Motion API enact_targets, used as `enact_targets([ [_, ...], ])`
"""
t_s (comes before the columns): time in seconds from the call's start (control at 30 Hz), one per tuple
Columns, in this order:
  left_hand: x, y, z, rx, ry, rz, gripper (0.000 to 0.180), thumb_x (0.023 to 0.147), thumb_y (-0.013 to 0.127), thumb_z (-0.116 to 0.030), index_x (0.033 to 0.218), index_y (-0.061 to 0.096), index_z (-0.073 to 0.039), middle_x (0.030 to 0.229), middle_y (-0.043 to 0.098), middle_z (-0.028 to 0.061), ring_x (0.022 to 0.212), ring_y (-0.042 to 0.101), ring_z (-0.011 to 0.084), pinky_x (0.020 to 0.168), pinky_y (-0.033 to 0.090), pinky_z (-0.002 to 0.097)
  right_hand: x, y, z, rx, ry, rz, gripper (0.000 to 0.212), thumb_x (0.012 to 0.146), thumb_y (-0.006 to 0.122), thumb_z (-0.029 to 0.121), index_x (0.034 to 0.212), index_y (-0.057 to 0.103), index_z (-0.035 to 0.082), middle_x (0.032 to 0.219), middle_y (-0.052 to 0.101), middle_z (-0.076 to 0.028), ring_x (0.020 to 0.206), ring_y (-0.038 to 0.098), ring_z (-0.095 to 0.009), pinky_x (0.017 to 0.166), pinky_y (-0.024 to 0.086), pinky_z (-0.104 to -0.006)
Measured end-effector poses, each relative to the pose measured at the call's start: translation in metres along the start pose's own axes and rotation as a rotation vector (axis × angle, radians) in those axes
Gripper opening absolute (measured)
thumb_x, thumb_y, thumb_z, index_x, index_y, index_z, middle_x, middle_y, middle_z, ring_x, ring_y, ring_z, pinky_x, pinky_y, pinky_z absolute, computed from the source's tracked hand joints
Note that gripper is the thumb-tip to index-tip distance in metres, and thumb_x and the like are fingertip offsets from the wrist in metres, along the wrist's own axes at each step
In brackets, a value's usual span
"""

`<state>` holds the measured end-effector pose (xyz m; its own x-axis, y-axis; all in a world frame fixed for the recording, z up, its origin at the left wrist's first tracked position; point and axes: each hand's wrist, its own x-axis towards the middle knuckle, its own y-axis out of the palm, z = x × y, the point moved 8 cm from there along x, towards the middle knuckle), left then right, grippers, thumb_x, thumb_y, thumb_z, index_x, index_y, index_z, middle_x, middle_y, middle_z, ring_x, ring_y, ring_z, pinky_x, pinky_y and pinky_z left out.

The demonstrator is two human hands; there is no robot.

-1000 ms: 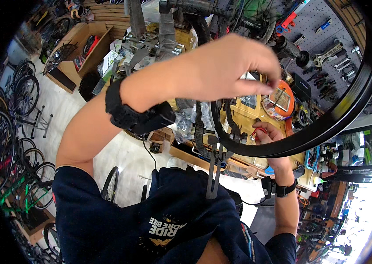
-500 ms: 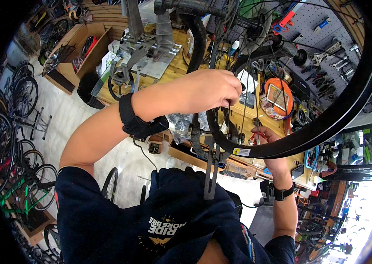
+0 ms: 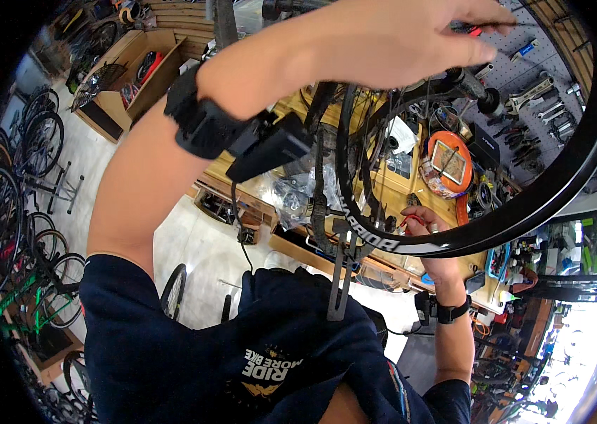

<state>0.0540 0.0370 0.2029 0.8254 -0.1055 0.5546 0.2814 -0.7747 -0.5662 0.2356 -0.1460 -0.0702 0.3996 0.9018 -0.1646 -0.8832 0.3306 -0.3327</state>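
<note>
A black bicycle wheel (image 3: pixel 482 238) with thin spokes sits in a dark truing stand (image 3: pixel 318 187), whose slotted grey plate (image 3: pixel 336 308) points toward me. My left hand (image 3: pixel 432 39) is raised across the upper part of the wheel. Its fingers and thumb are apart, with nothing visible in them, and it covers much of the spokes and hub area. Low on the wheel, just inside the rim, my right hand (image 3: pixel 431 227) pinches a small red spoke wrench (image 3: pixel 407 224) among the spokes. The rim partly hides that hand.
Behind the wheel, a wooden bench (image 3: pixel 443 201) carries an orange round tin (image 3: pixel 451 166), a plastic bag (image 3: pixel 288 194) and small parts. Wrenches (image 3: pixel 533 95) hang on the pegboard (image 3: pixel 524 71). A cardboard box (image 3: pixel 118 106) and parked bicycles (image 3: pixel 40 159) stand at left.
My left hand has left the spokes near the wheel's left side, moving up and right, and its fingers have opened. The wheel has turned: lettering replaces a sticker on the near rim. My right hand stays put.
</note>
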Motion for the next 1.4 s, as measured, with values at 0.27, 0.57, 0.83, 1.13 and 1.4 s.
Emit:
enact_targets([
  [0.27,0.029,-0.007,0.033,-0.17,0.269,-0.163,0.034,0.101,0.047,-0.018,0.124,0.048,0.007,0.104,0.06,0.009,0.087,0.055,0.0117,0.078,0.048,0.0259,-0.001,0.007,0.001,0.036,0.065,0.02,0.02,0.097,0.058,0.014,0.113,0.062,0.003,0.078,0.053,0.007,0.07,0.05,-0.001,0.063,0.04,-0.0164],
  [0.57,-0.051,0.058,0.065,0.049,-0.31,0.147,0.027,0.096,0.059,-0.019,0.111,0.066,0.002,0.1,0.07,0.0114,0.094,0.065,0.0145,0.085,0.05,0.0293,-0.004,0.01,-0.001,0.095,0.12,0.012,0.019,0.097,0.057,0.012,0.113,0.062,0.004,0.079,0.053,0.007,0.07,0.048,-0.001,0.062,0.039,-0.0168],
  [0.83,-0.078,0.046,0.103,-0.243,-0.48,-0.247,0.04,0.101,0.051,-0.037,0.119,0.055,-0.002,0.102,0.063,0.0086,0.094,0.062,0.0161,0.084,0.05,0.0293,-0.004,0.006,-0.009,0.045,0.07,-0.021,0.018,0.098,0.057,0.013,0.113,0.061,0.004,0.078,0.053,0.007,0.065,0.046,-0.001,0.056,0.035,-0.017],
  [1.13,-0.094,0.071,0.136,-0.068,-0.8,-0.176,0.071,0.096,0.036,-0.066,0.119,0.056,-0.002,0.099,0.058,0.0055,0.095,0.057,0.0173,0.085,0.045,0.0303,-0.012,0.008,-0.013,0.185,0.175,-0.007,0.023,0.097,0.056,0.015,0.116,0.055,0.002,0.072,0.048,0.005,0.054,0.037,-0.002,0.047,0.025,-0.0191],
  [1.4,-0.097,0.092,0.15,-0.181,-0.861,-0.159,0.081,0.093,0.036,-0.07,0.132,0.044,0.0,0.109,0.056,0.0089,0.101,0.056,0.0187,0.089,0.044,0.0321,-0.023,0.005,-0.02,0.294,0.204,-0.053,0.022,0.093,0.054,0.011,0.114,0.056,0.003,0.071,0.048,0.004,0.054,0.035,-0.003,0.05,0.025,-0.0194],
])
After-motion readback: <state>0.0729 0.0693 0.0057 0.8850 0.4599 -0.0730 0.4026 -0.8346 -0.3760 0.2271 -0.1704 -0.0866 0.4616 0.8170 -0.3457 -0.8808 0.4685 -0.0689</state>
